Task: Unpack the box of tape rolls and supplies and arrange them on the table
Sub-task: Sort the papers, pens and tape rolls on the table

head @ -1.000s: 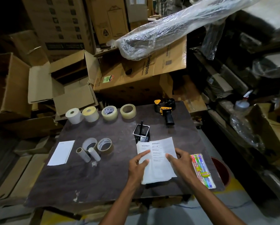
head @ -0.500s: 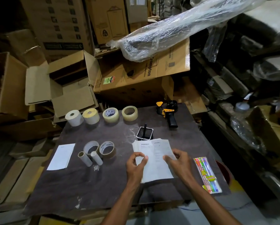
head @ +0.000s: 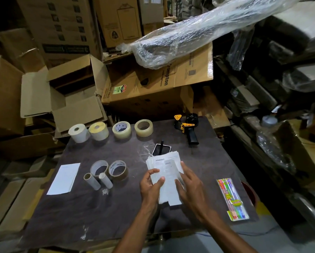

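My left hand pinches the left edge of a stack of printed papers, thumb on top. On the stack's right edge my right hand holds it, thumb over the sheet. The stack is tilted just in front of a black pen holder. Along the far edge of the dark table stand a white roll, a yellowish roll and two clear tape rolls. Nearer lie a white tape roll, a brown tape roll and two cardboard tubes.
A yellow-black tape dispenser lies at the far right of the table. A white sheet lies at the left, a pack of coloured pens at the right edge. An open cardboard box stands behind the table among stacked cartons.
The paper stack lay flat under both hands; now both hands have gathered it narrower and lifted it slightly, the left hand curling onto its edge.
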`<state>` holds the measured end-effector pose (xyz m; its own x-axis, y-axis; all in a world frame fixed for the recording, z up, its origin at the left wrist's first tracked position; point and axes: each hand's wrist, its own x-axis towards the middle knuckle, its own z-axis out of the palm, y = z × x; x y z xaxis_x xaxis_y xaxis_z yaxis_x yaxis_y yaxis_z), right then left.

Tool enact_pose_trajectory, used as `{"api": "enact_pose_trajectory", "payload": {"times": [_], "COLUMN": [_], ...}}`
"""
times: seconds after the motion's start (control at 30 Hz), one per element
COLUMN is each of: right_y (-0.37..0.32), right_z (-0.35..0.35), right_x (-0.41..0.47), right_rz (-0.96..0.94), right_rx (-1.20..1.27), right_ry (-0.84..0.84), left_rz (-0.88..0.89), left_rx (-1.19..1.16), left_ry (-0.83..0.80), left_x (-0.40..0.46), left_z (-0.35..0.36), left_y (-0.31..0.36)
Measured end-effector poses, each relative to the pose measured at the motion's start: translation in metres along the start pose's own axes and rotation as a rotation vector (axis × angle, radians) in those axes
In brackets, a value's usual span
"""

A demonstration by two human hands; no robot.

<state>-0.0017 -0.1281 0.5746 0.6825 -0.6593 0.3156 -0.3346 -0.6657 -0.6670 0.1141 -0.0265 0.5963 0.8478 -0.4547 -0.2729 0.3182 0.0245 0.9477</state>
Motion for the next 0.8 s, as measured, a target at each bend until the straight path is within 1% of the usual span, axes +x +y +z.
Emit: {"api": "enact_pose_trajectory", "payload": {"times": [0.1, 0.33, 0.63, 0.7, 0.8], "right_y": [0.001, -0.001, -0.016, -0.014, -0.014], "right_z": [0.003, -0.006, -0.019, -0.022, -0.027], "right_x": [-0.001, 0.004, 0.014, 0.015, 0.016], "right_rz": [-0.042, -0.083, 0.082, 0.149, 0.253], "right_rx": [-0.038, 0.028, 0.229, 0.3, 0.385], "right_ry": [-0.004, -0.014, -0.031, -0.047, -0.022], "left_rz": [-0.013, -0.022, -0.042, -0.054, -0.089], "left_rx": [-0.004, -0.005, 0.043, 0.04, 0.028], "left_ry": [0.011, 0.017, -0.015, -0.013, -0.01], "left_x": [0.001, 0.0, -0.004, -0.003, -0.003], "left_z": [0.0, -0.002, -0.01, -0.011, -0.012], "left_y": [-0.001, -0.005, -0.014, -0.015, -0.015]}}
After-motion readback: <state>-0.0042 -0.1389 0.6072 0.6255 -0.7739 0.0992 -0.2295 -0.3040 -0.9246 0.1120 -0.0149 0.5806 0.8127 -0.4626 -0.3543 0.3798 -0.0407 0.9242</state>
